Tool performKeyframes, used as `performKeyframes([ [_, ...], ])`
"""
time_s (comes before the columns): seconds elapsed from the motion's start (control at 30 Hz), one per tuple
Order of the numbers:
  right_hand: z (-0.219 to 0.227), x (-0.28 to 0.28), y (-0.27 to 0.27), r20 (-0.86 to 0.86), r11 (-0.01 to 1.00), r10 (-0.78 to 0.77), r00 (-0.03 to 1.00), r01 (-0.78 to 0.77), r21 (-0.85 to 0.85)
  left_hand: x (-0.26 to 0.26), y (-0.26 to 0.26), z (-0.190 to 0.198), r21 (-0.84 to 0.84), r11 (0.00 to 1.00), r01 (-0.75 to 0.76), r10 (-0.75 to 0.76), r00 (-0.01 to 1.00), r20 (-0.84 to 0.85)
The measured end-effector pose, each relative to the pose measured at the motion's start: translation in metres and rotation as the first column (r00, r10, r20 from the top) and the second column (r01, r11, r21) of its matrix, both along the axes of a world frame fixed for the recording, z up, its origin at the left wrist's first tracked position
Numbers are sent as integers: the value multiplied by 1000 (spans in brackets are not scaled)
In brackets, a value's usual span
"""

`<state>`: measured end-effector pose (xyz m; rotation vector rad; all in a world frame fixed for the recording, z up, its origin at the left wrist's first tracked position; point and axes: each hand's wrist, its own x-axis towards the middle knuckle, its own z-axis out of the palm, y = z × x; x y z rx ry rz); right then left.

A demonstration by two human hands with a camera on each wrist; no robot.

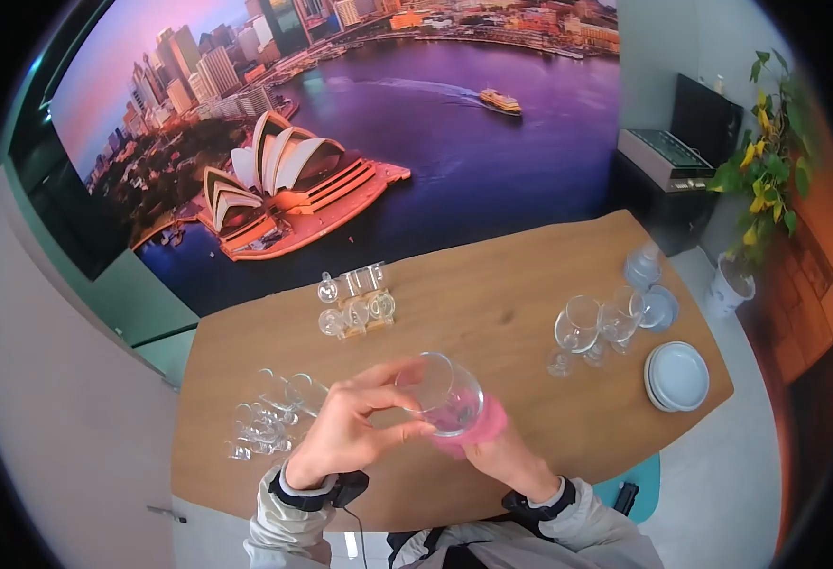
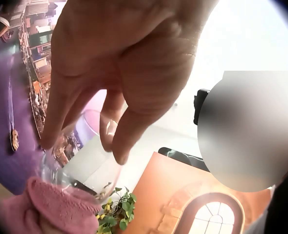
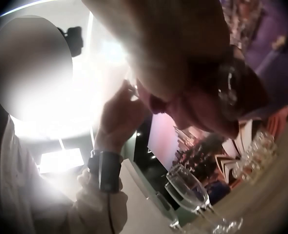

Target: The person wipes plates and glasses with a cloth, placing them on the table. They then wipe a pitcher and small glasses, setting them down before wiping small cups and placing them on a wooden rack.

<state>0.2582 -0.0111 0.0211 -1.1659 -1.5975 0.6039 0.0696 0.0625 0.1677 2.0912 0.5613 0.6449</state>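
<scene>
Above the near part of the table, both hands meet at a clear drinking glass. My left hand pinches it between thumb and fingers from the left. A pink cloth covers the right end of the glass, and my right hand grips that cloth against it. In the left wrist view the left fingertips lie at one end of the glass, with the cloth bunched at the other. The right hand's fingers are mostly hidden behind cloth and glass.
Several glasses stand on the wooden table at the left. Small glass jars in a wooden rack are at the back. To the right are stemmed glasses, bluish glassware and stacked plates near the edge.
</scene>
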Motion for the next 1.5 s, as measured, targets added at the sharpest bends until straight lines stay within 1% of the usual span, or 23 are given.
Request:
performKeyframes([
  [0.03,-3,4,-4,-8,1000,-5,1000,5,-3,2,2,-3,-3,1000,5,-5,1000,-8],
  [0.1,-3,9,-16,-295,891,145,944,-254,-376,3,5,-9,-7,997,82,-82,996,23],
  [0.33,-28,9,-26,-363,970,202,910,-238,-57,6,6,-31,-243,964,106,-84,991,102],
  [0.4,-41,8,-24,-442,991,130,887,-114,63,7,10,-38,-245,965,96,-103,995,-15],
  [0.53,-49,8,-23,-589,988,62,806,-134,-79,15,4,-63,-278,953,121,-101,991,88],
  [0.6,-61,4,-18,-741,962,-70,668,-151,-228,30,-12,-72,-497,860,-115,282,919,275],
  [0.63,-69,5,-15,-740,964,-75,668,-142,-226,39,-22,-68,-234,902,-364,422,860,287],
  [0.67,-78,4,-12,-740,969,-100,665,-102,-223,35,-29,-78,-233,905,-355,413,864,289],
  [0.73,-82,4,-11,-742,974,-130,658,-57,-221,15,-52,-109,-49,740,-671,661,711,239],
  [0.8,-78,4,-12,-775,977,-128,619,-56,-206,19,-79,-111,-135,884,-447,465,871,161],
  [0.83,-72,3,-19,-807,962,-163,567,-89,-257,27,-85,-106,-45,914,-402,404,911,77],
  [0.87,-66,1,-21,-804,959,-161,573,-103,-265,29,-86,-111,-54,908,-416,419,905,77],
  [0.93,-55,-10,-15,-941,977,-36,336,-187,-104,31,-78,-129,93,892,-441,447,893,-47],
  [1.1,-48,-21,-14,-969,980,-29,244,-184,-75,38,-77,-155,76,906,-416,420,906,-49],
  [1.17,-47,-22,-15,-979,980,-41,199,-184,-79,43,-83,-163,-151,864,-480,477,877,-56],
  [1.2,-49,-19,-16,-987,974,-50,154,-211,-82,44,-84,-167,-150,867,-475,472,880,-56],
  [1.27,-54,-14,-16,-992,969,-60,111,-234,-85,45,-85,-174,-322,873,-367,429,891,146],
  [1.33,-57,-8,-15,-997,963,-62,-42,-264,-49,36,-81,-178,-280,905,-320,356,930,87],
  [1.37,-51,-6,-13,-997,963,-63,-42,-264,-50,30,-78,-177,-238,932,-273,287,958,23],
  [1.4,-41,-3,-11,-983,958,-164,-78,-252,-140,25,-76,-175,-237,932,-273,286,958,22],
  [1.43,-35,-2,-9,-958,943,-262,-115,-243,-228,21,-75,-172,-437,874,-210,252,967,39],
  [1.47,-39,1,-6,-958,943,-260,-118,-242,-226,16,-73,-168,-616,776,-136,221,973,63],
  [1.5,-50,7,1,-997,962,-49,57,-266,-62,9,-71,-161,-614,778,-136,220,974,62],
])
